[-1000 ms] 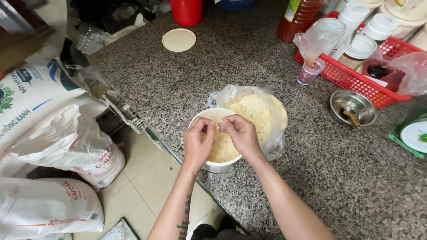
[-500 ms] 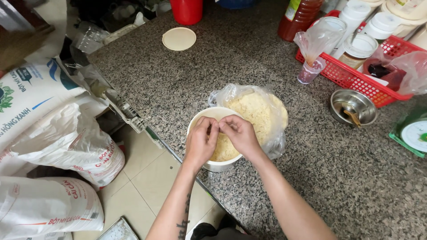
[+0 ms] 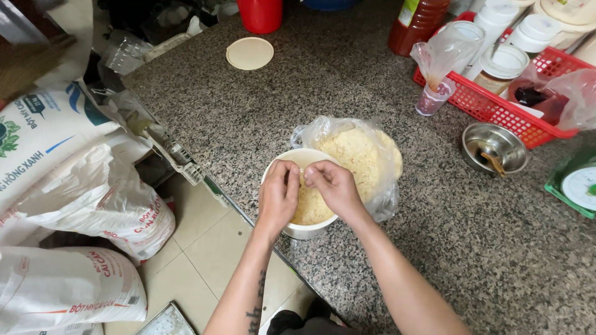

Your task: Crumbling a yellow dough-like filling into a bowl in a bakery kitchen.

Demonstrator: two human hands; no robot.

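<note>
Hands, left (image 3: 277, 193) and right (image 3: 332, 186), pinch crumbs (image 3: 310, 205) over a part-filled tub (image 3: 304, 231); bag (image 3: 360, 158) remains mostly full.

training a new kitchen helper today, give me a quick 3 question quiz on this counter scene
1. True or false: both hands are over the white tub of pale yellow crumbs.
2. Multiple choice: what lies right behind the tub, touching it? A) a clear plastic bag of the same crumbs B) a red cup C) a steel bowl
3. Fill in: the round cream lid lies on the ______ counter, apart from the tub.

Key
1. True: the left hand and right hand meet above it, fingers curled.
2. A: the plastic bag.
3. Speckled granite: the lid lies far up the counter.
</note>
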